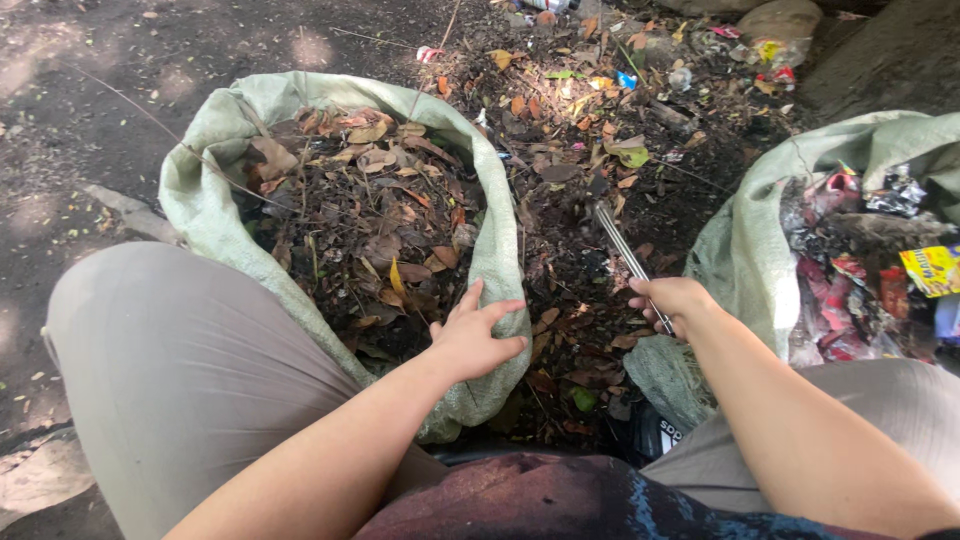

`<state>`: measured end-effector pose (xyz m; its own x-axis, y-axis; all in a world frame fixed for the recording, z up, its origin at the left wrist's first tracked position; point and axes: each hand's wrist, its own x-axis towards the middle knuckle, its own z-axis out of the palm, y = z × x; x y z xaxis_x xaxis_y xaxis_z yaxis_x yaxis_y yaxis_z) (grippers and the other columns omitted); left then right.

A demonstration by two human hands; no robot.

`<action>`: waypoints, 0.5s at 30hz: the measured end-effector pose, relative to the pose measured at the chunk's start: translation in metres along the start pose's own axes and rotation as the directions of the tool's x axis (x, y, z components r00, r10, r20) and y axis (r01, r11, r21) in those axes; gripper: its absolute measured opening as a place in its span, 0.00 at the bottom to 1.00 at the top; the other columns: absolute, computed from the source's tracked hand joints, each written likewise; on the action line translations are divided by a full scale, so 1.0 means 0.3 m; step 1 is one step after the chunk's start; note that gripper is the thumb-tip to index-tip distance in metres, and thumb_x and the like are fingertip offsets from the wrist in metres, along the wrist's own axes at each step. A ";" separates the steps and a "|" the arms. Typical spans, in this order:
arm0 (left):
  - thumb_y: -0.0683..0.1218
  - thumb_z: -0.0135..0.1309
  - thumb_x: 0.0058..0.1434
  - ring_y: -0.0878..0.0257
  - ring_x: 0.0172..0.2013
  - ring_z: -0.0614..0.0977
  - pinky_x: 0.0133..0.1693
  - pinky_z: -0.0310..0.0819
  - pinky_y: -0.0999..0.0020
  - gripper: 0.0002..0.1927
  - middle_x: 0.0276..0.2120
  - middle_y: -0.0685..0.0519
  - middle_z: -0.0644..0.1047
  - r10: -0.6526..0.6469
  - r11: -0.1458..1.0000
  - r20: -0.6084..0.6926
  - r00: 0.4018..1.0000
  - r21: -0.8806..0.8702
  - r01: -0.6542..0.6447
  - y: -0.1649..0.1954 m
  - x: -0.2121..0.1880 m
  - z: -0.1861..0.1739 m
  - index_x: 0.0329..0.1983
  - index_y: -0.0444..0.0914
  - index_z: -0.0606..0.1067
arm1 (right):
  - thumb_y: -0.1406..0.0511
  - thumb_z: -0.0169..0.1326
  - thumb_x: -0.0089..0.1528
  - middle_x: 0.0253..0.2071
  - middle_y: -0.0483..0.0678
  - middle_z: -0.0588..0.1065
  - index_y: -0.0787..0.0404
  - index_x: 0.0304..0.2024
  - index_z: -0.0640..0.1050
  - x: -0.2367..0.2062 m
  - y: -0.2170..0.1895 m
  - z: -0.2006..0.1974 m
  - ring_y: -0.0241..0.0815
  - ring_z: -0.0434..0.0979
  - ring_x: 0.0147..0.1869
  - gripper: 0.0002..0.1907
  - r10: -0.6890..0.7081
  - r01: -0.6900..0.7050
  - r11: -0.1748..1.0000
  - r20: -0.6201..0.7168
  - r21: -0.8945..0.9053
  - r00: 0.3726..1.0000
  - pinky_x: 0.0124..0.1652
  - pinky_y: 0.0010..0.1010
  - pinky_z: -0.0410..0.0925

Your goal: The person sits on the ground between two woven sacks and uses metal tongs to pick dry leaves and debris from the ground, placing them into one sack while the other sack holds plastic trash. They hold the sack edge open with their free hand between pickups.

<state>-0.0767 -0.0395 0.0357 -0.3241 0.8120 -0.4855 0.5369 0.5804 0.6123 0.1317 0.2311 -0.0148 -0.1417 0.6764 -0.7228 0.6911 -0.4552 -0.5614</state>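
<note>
Head view, looking down: the left hand (pixel 472 335) rests with fingers spread and its grip released on the near rim of a pale green woven sack (pixel 205 190) filled with dry leaves (pixel 370 215). The right hand (pixel 668 300) has its grip clenched around a thin metal rod (pixel 625 255) that points into the leaf litter (pixel 570 190) on the ground between that sack and a second sack (pixel 745 240) of plastic wrappers (pixel 860 270).

Bare forearms, no sleeves; grey-beige trousers (pixel 180 370); dark maroon shirt (pixel 560 500) with blue pattern at hem.
</note>
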 end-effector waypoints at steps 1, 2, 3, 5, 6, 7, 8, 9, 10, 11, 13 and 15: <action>0.63 0.59 0.54 0.47 0.76 0.48 0.68 0.36 0.27 0.35 0.79 0.50 0.39 0.001 1.000 0.008 1.000 -0.001 -0.001 0.003 -0.001 -0.001 0.68 0.68 0.67 | 0.56 0.58 0.66 0.33 0.42 0.76 0.59 0.47 0.78 -0.024 -0.007 -0.013 0.33 0.66 0.27 0.14 -0.038 0.038 0.999 -0.005 0.014 0.999 0.25 0.29 0.61; 0.63 0.59 0.54 0.47 0.76 0.48 0.68 0.36 0.27 0.35 0.79 0.50 0.39 0.003 1.000 0.014 1.000 0.001 -0.003 0.006 0.000 -0.002 0.68 0.68 0.67 | 0.57 0.58 0.65 0.32 0.42 0.76 0.58 0.47 0.79 -0.057 -0.022 -0.027 0.33 0.66 0.27 0.14 -0.078 0.078 0.997 -0.010 0.029 0.997 0.24 0.29 0.60; 0.63 0.59 0.55 0.47 0.76 0.48 0.68 0.36 0.28 0.35 0.79 0.50 0.39 0.003 1.000 0.019 1.000 0.004 -0.003 0.008 0.000 -0.003 0.68 0.68 0.66 | 0.57 0.58 0.65 0.32 0.42 0.76 0.58 0.48 0.79 -0.096 -0.045 -0.035 0.33 0.66 0.27 0.15 -0.118 0.119 0.992 -0.015 0.043 0.993 0.24 0.28 0.60; 0.64 0.58 0.55 0.46 0.76 0.49 0.68 0.36 0.28 0.35 0.78 0.50 0.40 0.003 1.000 0.022 1.000 0.012 -0.003 0.007 0.000 -0.003 0.68 0.68 0.66 | 0.58 0.58 0.64 0.32 0.43 0.77 0.58 0.49 0.80 -0.187 -0.114 -0.027 0.32 0.67 0.27 0.15 -0.227 0.227 0.974 -0.011 -0.022 0.974 0.25 0.27 0.62; 0.64 0.58 0.54 0.46 0.76 0.50 0.68 0.36 0.28 0.36 0.78 0.50 0.40 0.004 1.000 0.021 1.000 0.018 -0.005 0.005 0.001 -0.001 0.68 0.69 0.66 | 0.58 0.58 0.64 0.32 0.44 0.77 0.58 0.50 0.80 -0.234 -0.153 -0.011 0.32 0.67 0.27 0.16 -0.281 0.280 0.958 -0.006 -0.054 0.960 0.25 0.26 0.62; 0.64 0.58 0.54 0.46 0.76 0.50 0.68 0.37 0.28 0.36 0.78 0.50 0.40 0.006 1.000 0.019 1.000 0.024 -0.007 0.003 0.002 0.001 0.68 0.69 0.66 | 0.57 0.58 0.64 0.33 0.43 0.77 0.58 0.51 0.81 -0.282 -0.192 0.013 0.31 0.67 0.27 0.17 -0.331 0.331 0.940 0.023 -0.084 0.943 0.25 0.26 0.62; 0.64 0.59 0.54 0.46 0.76 0.51 0.68 0.37 0.28 0.36 0.78 0.49 0.40 0.015 1.000 0.011 1.000 0.016 -0.015 -0.002 0.003 0.003 0.68 0.68 0.66 | 0.56 0.58 0.63 0.33 0.43 0.77 0.58 0.53 0.81 -0.326 -0.229 0.044 0.31 0.67 0.28 0.19 -0.379 0.382 0.917 0.054 -0.111 0.924 0.25 0.25 0.63; 0.63 0.59 0.54 0.45 0.75 0.51 0.68 0.37 0.28 0.36 0.78 0.49 0.40 0.024 1.000 0.003 1.000 0.007 -0.024 -0.008 0.003 0.006 0.68 0.68 0.67 | 0.56 0.58 0.63 0.34 0.42 0.77 0.57 0.53 0.81 -0.366 -0.262 0.081 0.31 0.68 0.27 0.19 -0.426 0.434 0.890 0.082 -0.141 0.901 0.25 0.25 0.63; 0.63 0.60 0.53 0.45 0.75 0.51 0.68 0.37 0.28 0.36 0.78 0.48 0.41 0.032 0.999 -0.006 0.999 -0.002 -0.032 -0.012 0.005 0.011 0.68 0.68 0.67 | 0.56 0.58 0.62 0.35 0.42 0.78 0.56 0.53 0.80 -0.399 -0.291 0.127 0.31 0.70 0.27 0.19 -0.470 0.484 0.859 0.114 -0.170 0.875 0.25 0.25 0.63; 0.63 0.60 0.53 0.45 0.75 0.51 0.68 0.38 0.27 0.36 0.78 0.48 0.41 0.038 0.999 -0.013 0.999 -0.010 -0.038 -0.016 0.007 0.015 0.68 0.68 0.67 | 0.54 0.58 0.61 0.35 0.43 0.79 0.53 0.54 0.81 -0.424 -0.313 0.187 0.33 0.71 0.28 0.21 -0.517 0.535 0.809 0.139 -0.242 0.845 0.27 0.28 0.65; 0.63 0.60 0.52 0.45 0.75 0.52 0.67 0.40 0.26 0.37 0.78 0.48 0.43 0.046 0.999 -0.029 0.998 -0.024 -0.047 -0.031 0.009 0.017 0.68 0.68 0.67 | 0.51 0.60 0.59 0.36 0.45 0.81 0.53 0.55 0.81 -0.453 -0.341 0.304 0.37 0.77 0.34 0.25 -0.682 0.697 0.609 0.199 -0.380 0.704 0.36 0.32 0.70; 0.64 0.60 0.52 0.45 0.75 0.52 0.66 0.41 0.25 0.37 0.78 0.49 0.43 0.045 0.999 -0.029 0.999 -0.025 -0.045 -0.042 0.011 0.016 0.68 0.68 0.67 | 0.48 0.62 0.56 0.37 0.47 0.81 0.56 0.55 0.80 -0.455 -0.347 0.395 0.42 0.83 0.40 0.30 -0.764 0.759 0.445 0.241 -0.475 0.599 0.44 0.36 0.74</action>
<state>-0.0808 -0.0443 0.0235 -0.3222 0.8385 -0.4394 0.5318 0.5443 0.6488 -0.0049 0.1175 0.0946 -0.7837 0.6128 -0.1010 0.5364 0.5858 -0.6075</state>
